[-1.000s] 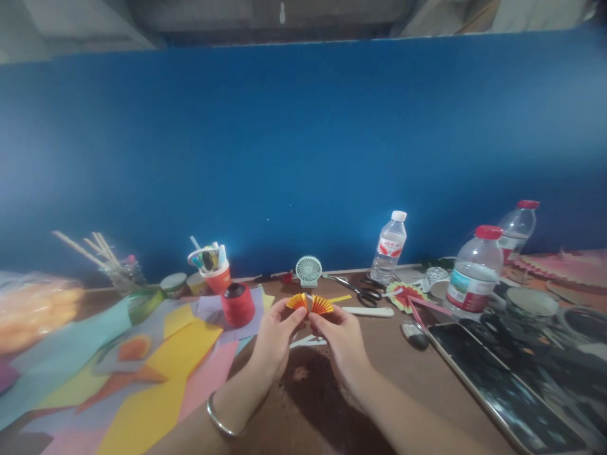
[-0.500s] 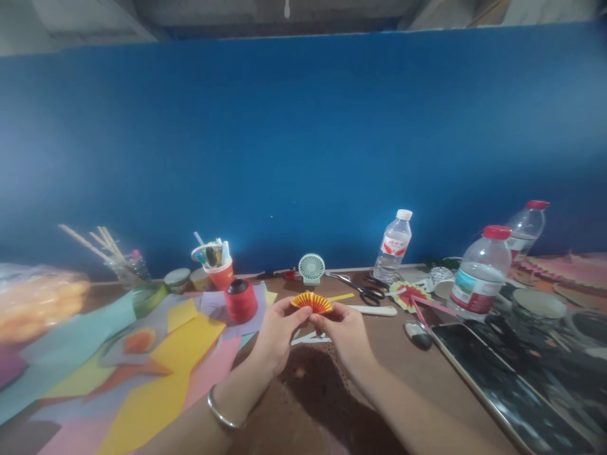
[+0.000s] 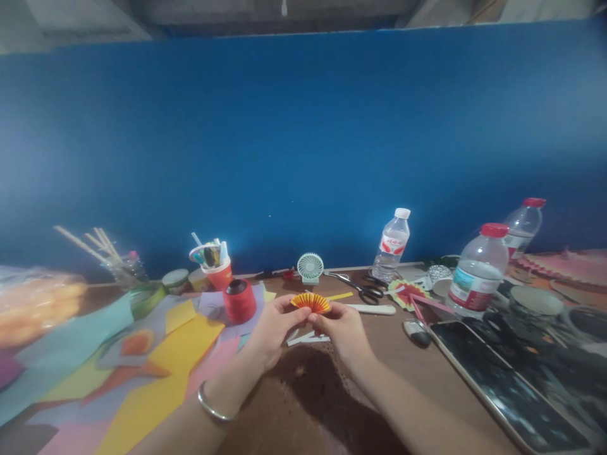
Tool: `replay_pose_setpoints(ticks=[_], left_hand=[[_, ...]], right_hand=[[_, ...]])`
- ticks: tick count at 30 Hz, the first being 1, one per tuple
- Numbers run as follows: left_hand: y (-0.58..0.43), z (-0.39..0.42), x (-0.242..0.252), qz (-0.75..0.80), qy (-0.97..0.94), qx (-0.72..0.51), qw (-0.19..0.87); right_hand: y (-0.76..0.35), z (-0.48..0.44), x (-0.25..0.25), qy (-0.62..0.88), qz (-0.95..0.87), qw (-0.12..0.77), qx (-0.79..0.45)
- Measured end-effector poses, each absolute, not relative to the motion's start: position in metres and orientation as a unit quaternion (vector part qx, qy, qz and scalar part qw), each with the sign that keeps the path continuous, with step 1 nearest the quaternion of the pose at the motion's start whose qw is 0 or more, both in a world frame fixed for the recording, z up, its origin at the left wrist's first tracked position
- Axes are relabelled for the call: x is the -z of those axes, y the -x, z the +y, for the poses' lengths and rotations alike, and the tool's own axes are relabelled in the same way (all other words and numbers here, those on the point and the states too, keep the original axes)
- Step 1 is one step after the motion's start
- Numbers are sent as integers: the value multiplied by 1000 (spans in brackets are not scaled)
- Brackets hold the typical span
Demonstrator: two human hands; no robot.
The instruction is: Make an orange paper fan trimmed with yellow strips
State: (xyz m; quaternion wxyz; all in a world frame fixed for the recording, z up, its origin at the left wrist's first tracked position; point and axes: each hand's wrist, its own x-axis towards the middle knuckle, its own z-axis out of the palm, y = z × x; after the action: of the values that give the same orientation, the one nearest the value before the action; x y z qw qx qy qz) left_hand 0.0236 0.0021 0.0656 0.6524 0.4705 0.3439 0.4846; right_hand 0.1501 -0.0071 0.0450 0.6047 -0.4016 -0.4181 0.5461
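Observation:
A small pleated paper fan (image 3: 310, 302), yellow and orange-red, is spread in a half circle above the brown table (image 3: 303, 417). My left hand (image 3: 277, 328) pinches its lower left side between thumb and fingers. On its right side my right hand (image 3: 345, 327) grips it the same way, and the two thumbs nearly meet at the bottom middle. White paper strips (image 3: 308, 338) lie under the hands. Just behind the fan are a yellow strip (image 3: 340, 296) and a small mint-green fan device (image 3: 310, 268).
Coloured paper sheets (image 3: 165, 354) cover the left, beside a red thread spool (image 3: 239, 301) and a pen cup (image 3: 219, 275). Black scissors (image 3: 370, 292), a white-capped bottle (image 3: 392, 243), a red-capped bottle (image 3: 478, 272) and a dark tablet-like slab (image 3: 502, 385) stand or lie right.
The whole view has shifted very slightly. Both hands keep their hold on the pleated fan, almost unmoved.

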Motion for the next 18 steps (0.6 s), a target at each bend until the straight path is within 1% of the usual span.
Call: replay_pose_setpoints(ticks=[9, 15, 18], left_hand=[[-19, 2, -67, 371, -485, -468, 640], [-18, 2, -67, 405, -512, -454, 607], [-17, 4, -66, 422, -535, -454, 574]], right_hand=[[-150, -7, -46, 403, -440, 590, -544], [-150, -5, -38, 421, -456, 579, -529], [-150, -7, -41, 427, -474, 578, -509]])
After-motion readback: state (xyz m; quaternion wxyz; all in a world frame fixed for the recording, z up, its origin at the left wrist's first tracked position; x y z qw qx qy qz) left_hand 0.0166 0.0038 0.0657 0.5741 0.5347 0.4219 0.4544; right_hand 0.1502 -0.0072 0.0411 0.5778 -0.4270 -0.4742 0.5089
